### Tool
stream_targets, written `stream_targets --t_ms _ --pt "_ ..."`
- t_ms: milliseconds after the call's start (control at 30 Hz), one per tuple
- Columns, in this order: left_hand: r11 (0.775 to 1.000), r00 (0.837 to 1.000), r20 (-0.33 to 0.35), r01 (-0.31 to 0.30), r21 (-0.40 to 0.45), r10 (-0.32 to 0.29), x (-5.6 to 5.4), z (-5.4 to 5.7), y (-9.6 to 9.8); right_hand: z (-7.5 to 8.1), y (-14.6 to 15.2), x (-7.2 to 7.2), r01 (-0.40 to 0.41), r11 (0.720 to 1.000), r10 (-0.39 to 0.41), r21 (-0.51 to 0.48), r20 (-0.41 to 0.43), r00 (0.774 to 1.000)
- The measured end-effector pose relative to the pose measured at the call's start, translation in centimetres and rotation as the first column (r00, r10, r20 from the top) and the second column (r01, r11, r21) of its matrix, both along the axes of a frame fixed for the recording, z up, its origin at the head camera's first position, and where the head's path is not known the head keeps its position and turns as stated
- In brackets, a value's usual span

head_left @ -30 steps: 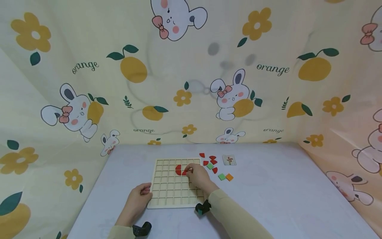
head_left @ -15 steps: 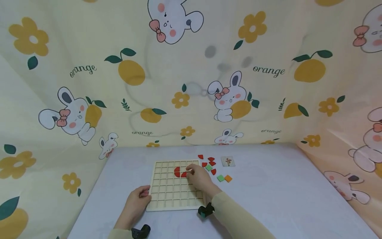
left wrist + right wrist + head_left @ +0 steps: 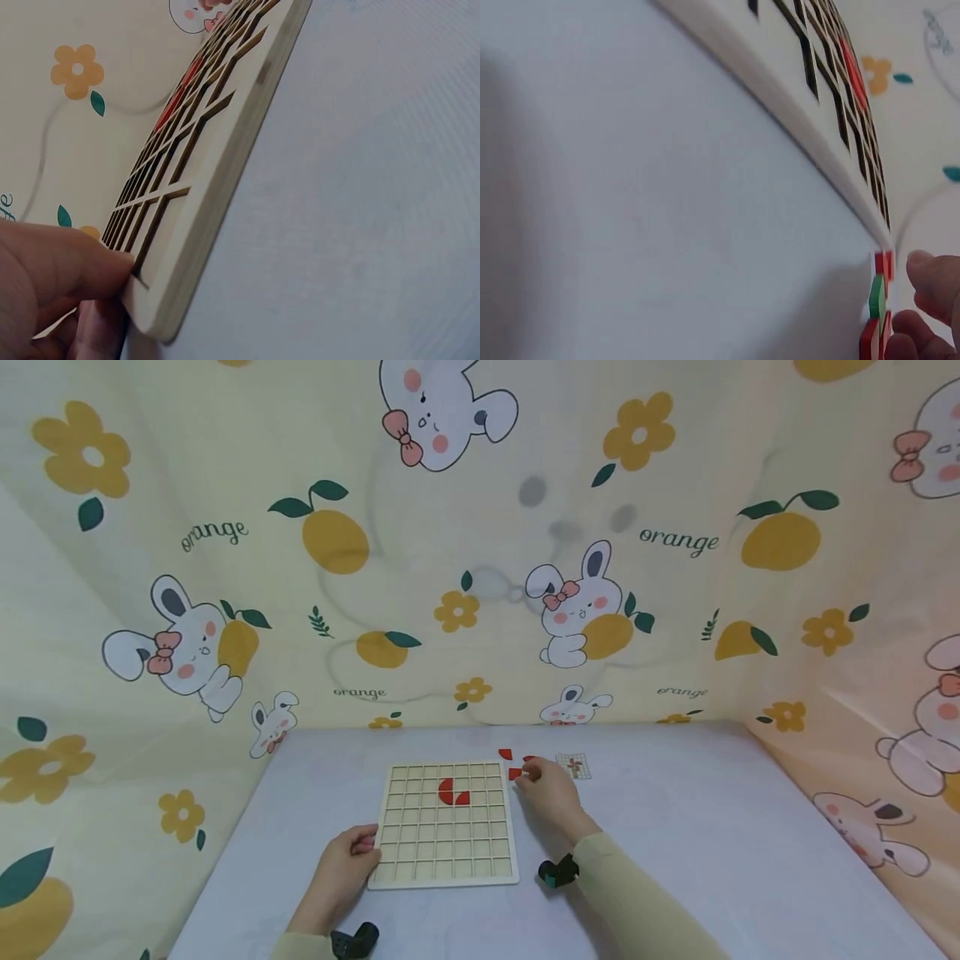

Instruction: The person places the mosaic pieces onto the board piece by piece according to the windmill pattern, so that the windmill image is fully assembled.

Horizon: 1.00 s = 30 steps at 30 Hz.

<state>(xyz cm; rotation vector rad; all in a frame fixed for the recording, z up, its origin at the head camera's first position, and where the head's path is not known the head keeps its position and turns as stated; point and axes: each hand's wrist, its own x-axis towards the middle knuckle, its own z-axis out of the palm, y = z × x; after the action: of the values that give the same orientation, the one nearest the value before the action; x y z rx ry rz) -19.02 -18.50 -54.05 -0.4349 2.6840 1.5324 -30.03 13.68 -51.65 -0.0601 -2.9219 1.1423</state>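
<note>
A pale wooden grid board lies on the table with two red pieces in its cells, a half-round-looking red one and a quarter-round one. My left hand pinches the board's near left corner, thumb on its face in the left wrist view. Off the board's right side, my right hand reaches over the loose pieces with thumb and fingertips apart. Beside its fingers lie a red quarter piece and, in the right wrist view, a green tile. The hand hides other pieces in the head view.
Another red quarter piece lies farther back. Behind the right hand is a small pattern card. A printed cloth wall rises at the back of the white-covered table.
My right hand has let go of the red quarter piece on the board and moved right to the loose pieces. My left hand has stayed at the board's edge.
</note>
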Motion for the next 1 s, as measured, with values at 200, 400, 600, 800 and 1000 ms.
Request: stream_targets --t_ms 200,400,600,800,1000 --pt "1.0 1.0 0.005 0.001 -0.014 -0.001 0.0 0.2 0.2 -0.1 1.3 -1.0 0.05 0.998 -0.051 0.041 0.014 0.999" --pt "1.0 1.0 0.0 0.004 -0.004 -0.004 0.0 0.3 0.4 0.0 1.6 -1.4 0.083 0.996 -0.084 0.038 0.021 0.996" --pt "1.0 1.0 -0.003 0.002 -0.002 -0.002 -0.1 0.3 0.3 -0.1 1.7 -1.9 0.086 0.993 -0.087 0.08 0.011 0.996" --pt "1.0 1.0 -0.004 0.003 -0.005 -0.003 0.1 0.4 0.1 -0.5 1.6 -2.1 0.101 0.991 -0.104 0.085 0.035 0.994" --pt "1.0 1.0 0.001 -0.01 -0.009 0.01 0.1 0.2 0.2 -0.9 1.5 -2.3 0.114 0.99 -0.117 0.081 0.035 0.992"
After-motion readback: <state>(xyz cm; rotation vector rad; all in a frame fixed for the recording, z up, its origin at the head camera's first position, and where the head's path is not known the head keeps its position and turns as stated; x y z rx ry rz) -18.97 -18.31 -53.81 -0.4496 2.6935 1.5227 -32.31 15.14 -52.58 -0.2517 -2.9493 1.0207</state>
